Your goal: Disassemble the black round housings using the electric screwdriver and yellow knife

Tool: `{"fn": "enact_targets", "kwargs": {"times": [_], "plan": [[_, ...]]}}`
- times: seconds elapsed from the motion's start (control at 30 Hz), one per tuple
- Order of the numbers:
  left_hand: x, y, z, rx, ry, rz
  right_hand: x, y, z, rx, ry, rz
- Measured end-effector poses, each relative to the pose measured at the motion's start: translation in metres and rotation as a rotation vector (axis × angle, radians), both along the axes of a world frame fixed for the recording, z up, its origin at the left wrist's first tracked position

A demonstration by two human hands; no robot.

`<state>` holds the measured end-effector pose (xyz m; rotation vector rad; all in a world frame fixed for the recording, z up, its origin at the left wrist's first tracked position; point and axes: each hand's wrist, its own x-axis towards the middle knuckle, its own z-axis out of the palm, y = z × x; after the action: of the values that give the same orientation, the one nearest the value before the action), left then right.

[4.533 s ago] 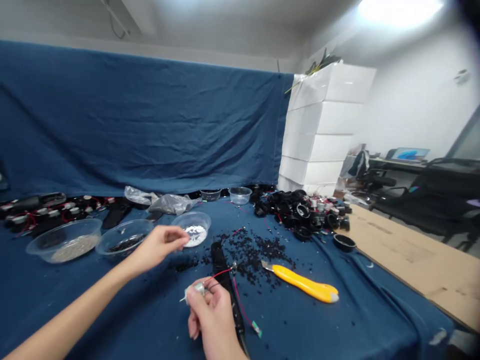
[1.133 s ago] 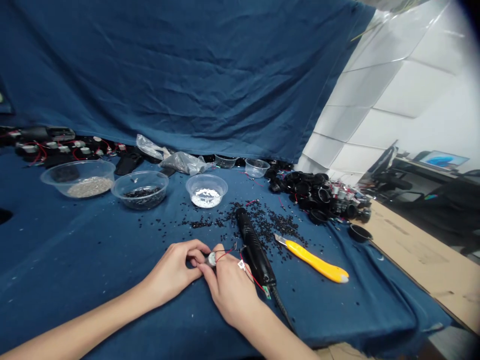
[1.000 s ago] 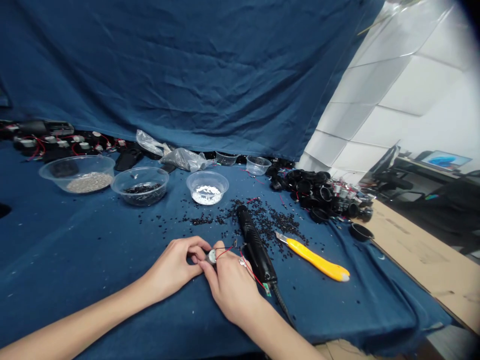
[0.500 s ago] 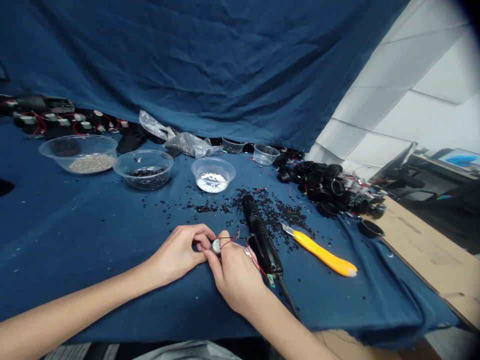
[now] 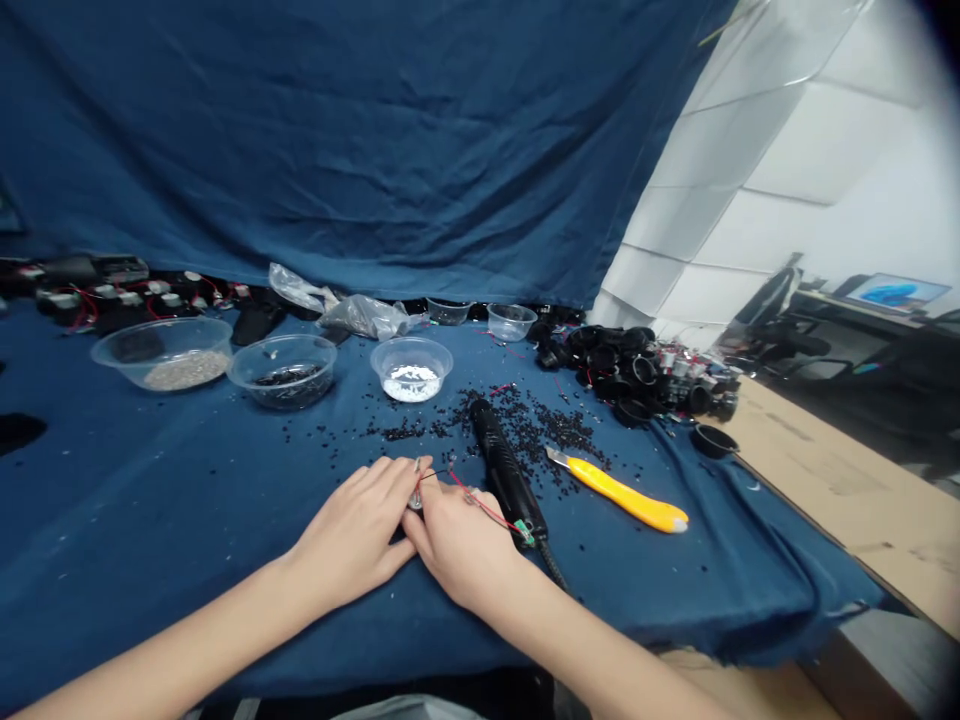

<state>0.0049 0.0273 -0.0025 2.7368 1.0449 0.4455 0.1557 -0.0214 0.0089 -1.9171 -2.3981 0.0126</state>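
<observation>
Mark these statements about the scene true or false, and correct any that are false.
1. The left hand and right hand are close together at a small silver part with red wire. True.
2. A clear bowl holds white granules. True.
3. The yellow utility knife lies on a cardboard sheet. False: the yellow utility knife lies on the blue cloth.
4. All the black granules are inside bowls. False: many black granules lie scattered on the cloth around a black corded tool.
</observation>
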Motion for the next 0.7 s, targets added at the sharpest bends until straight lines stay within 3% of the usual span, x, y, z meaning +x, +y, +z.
{"fn": "enact_targets", "kwargs": {"times": [0.2,0.33,0.7], "plan": [[0.007,-0.004,0.006,0.199,0.252,0.024,0.0,-0.006,0.022,0.016,-0.216,0.108],[0.007,-0.004,0.012,0.271,0.338,0.036,0.001,-0.003,0.027,0.006,-0.334,0.207],[0.011,0.007,0.012,0.227,0.464,-0.001,0.0,-0.008,0.026,0.002,-0.525,0.279]]}}
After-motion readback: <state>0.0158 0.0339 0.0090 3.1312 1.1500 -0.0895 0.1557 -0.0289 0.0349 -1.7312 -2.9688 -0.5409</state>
